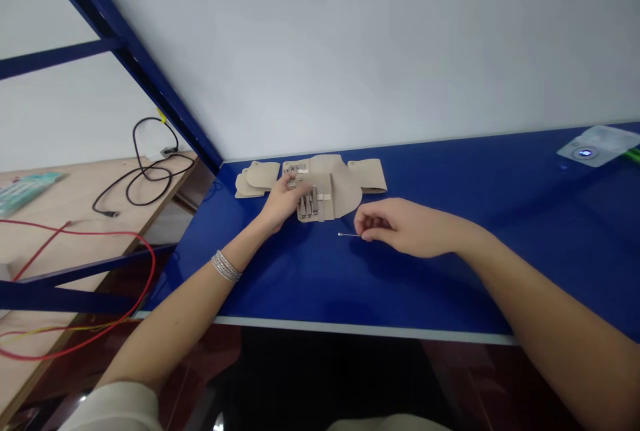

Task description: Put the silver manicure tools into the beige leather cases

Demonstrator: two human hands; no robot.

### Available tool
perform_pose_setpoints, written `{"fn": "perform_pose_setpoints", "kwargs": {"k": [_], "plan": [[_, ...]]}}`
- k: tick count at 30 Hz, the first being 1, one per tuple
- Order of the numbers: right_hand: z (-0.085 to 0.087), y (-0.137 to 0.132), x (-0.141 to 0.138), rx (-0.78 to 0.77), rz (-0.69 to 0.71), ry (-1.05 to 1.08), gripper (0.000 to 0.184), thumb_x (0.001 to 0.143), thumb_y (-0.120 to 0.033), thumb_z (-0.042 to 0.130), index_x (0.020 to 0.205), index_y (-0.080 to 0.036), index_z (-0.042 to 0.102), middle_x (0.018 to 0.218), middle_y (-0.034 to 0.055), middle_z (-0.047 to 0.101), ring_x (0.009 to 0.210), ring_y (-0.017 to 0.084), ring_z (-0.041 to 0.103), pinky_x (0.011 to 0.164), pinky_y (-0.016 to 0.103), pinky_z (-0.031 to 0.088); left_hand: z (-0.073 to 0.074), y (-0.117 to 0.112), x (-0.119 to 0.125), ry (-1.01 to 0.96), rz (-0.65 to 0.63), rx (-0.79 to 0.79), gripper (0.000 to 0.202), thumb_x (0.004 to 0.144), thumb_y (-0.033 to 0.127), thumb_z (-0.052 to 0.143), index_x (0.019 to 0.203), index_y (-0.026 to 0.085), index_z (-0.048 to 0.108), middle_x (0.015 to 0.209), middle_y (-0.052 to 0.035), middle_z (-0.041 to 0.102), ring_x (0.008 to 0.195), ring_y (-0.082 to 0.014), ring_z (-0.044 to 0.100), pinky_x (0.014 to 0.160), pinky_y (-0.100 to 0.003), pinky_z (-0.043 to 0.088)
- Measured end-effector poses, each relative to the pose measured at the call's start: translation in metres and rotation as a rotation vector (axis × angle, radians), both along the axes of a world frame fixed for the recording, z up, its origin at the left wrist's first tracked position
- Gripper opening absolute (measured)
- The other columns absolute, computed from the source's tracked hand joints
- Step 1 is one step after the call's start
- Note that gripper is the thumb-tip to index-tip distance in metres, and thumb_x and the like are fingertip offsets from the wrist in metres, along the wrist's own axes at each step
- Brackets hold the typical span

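Right hand (407, 227): thumb and index fingertips (365, 223) pressed together, pinching a thin steel pick (349, 235) at one end, ball tip out toward 9 o'clock. Long axis running 3-to-9 o'clock, roughly parallel to the front edge of the blue table (425, 297). Pick located at about 5 o'clock from the open beige tool roll (345, 184), nearer the right hand than the left. Left hand (286, 201): fingers spread over steel implements (309, 204) in the roll; any grip on them not determinable.

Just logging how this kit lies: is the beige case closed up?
No, the beige case lies open on the blue table, with metal tools showing in its loops and the left hand resting on it.
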State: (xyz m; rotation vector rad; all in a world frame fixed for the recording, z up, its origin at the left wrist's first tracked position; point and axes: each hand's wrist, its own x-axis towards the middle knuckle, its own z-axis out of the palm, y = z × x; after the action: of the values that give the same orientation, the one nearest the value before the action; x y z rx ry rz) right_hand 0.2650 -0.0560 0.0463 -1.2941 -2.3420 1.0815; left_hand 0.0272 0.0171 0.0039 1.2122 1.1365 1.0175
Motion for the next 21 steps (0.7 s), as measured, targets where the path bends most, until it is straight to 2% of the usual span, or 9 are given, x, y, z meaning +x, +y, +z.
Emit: {"fn": "perform_pose_setpoints", "kwargs": {"k": [3, 4, 6, 8, 10, 12, 16, 18, 21], "plan": [[0.009, -0.008, -0.008, -0.064, 0.040, 0.253, 0.026, 0.086, -0.024, 0.056, 0.110, -0.023, 0.066, 0.085, 0.0016, 0.069, 0.071, 0.015, 0.063, 0.065, 0.028, 0.050, 0.001, -0.007, 0.002, 0.047, -0.098, 0.056, 0.070, 0.059, 0.021, 0.085, 0.117, 0.017, 0.046, 0.087, -0.0053, 0.068, 0.072, -0.0190, 0.067, 0.066, -0.032, 0.056], [0.008, -0.009, -0.011, -0.073, 0.029, 0.325, 0.028, 0.086, -0.025, 0.057, 0.112, -0.023, 0.066, 0.084, 0.0016, 0.069, 0.070, 0.015, 0.063, 0.066, 0.028, 0.051, 0.001, -0.009, 0.003, 0.071, -0.123, 0.086, 0.080, 0.055, 0.018, 0.087, 0.121, 0.018, 0.043, 0.088, -0.0050, 0.068, 0.073, -0.0192, 0.067, 0.066, -0.031, 0.056], [0.004, -0.008, -0.017, -0.046, -0.034, 0.421, 0.021, 0.085, -0.025, 0.058, 0.102, -0.021, 0.068, 0.082, 0.0019, 0.069, 0.069, 0.015, 0.064, 0.067, 0.029, 0.052, 0.001, -0.013, 0.005, 0.125, -0.159, 0.147, 0.090, 0.051, 0.015, 0.088, 0.126, 0.019, 0.039, 0.087, -0.0034, 0.066, 0.072, -0.0184, 0.066, 0.063, -0.029, 0.055], [-0.006, -0.004, -0.021, 0.090, -0.175, 0.445, 0.010, 0.084, -0.023, 0.059, 0.088, -0.019, 0.067, 0.081, 0.0023, 0.070, 0.072, 0.016, 0.065, 0.071, 0.031, 0.053, 0.001, -0.016, 0.007, 0.151, -0.178, 0.182, 0.091, 0.051, 0.014, 0.087, 0.128, 0.021, 0.038, 0.086, -0.0019, 0.064, 0.070, -0.0171, 0.065, 0.060, -0.027, 0.054], [-0.016, 0.002, -0.023, 0.267, -0.369, 0.445, 0.005, 0.082, -0.021, 0.061, 0.081, -0.018, 0.065, 0.082, 0.0030, 0.070, 0.075, 0.018, 0.066, 0.076, 0.034, 0.053, 0.001, -0.019, 0.010, 0.140, -0.198, 0.195, 0.089, 0.052, 0.013, 0.086, 0.127, 0.021, 0.038, 0.087, -0.0019, 0.064, 0.069, -0.0166, 0.065, 0.059, -0.026, 0.054], [-0.024, 0.009, -0.022, 0.308, -0.501, 0.511, 0.004, 0.080, -0.021, 0.063, 0.079, -0.017, 0.064, 0.084, 0.0046, 0.071, 0.078, 0.019, 0.068, 0.078, 0.036, 0.054, 0.001, -0.022, 0.013, 0.099, -0.226, 0.196, 0.086, 0.053, 0.013, 0.085, 0.125, 0.021, 0.039, 0.088, -0.0027, 0.064, 0.070, -0.0165, 0.065, 0.060, -0.026, 0.054], [-0.030, 0.014, -0.022, 0.205, -0.528, 0.683, 0.018, 0.077, -0.023, 0.067, 0.093, -0.018, 0.060, 0.079, 0.0030, 0.068, 0.071, 0.019, 0.069, 0.074, 0.037, 0.058, 0.001, -0.027, 0.017, 0.058, -0.290, 0.186, 0.080, 0.055, 0.013, 0.085, 0.121, 0.021, 0.040, 0.092, -0.0039, 0.065, 0.075, -0.0179, 0.067, 0.065, -0.028, 0.056], [-0.029, 0.013, -0.023, 0.224, -0.532, 0.669, 0.027, 0.076, -0.022, 0.067, 0.101, -0.021, 0.056, 0.077, 0.0006, 0.067, 0.070, 0.019, 0.069, 0.074, 0.037, 0.058, 0.000, -0.029, 0.019, 0.055, -0.312, 0.185, 0.080, 0.055, 0.013, 0.085, 0.121, 0.021, 0.040, 0.093, -0.0044, 0.065, 0.076, -0.0185, 0.067, 0.066, -0.029, 0.057], [-0.029, 0.010, -0.024, 0.287, -0.554, 0.586, 0.030, 0.076, -0.021, 0.067, 0.102, -0.023, 0.052, 0.078, -0.0001, 0.068, 0.072, 0.019, 0.070, 0.075, 0.037, 0.057, 0.001, -0.031, 0.020, 0.037, -0.334, 0.171, 0.080, 0.055, 0.013, 0.085, 0.121, 0.020, 0.040, 0.092, -0.0039, 0.064, 0.075, -0.0185, 0.067, 0.067, -0.029, 0.057]]}}
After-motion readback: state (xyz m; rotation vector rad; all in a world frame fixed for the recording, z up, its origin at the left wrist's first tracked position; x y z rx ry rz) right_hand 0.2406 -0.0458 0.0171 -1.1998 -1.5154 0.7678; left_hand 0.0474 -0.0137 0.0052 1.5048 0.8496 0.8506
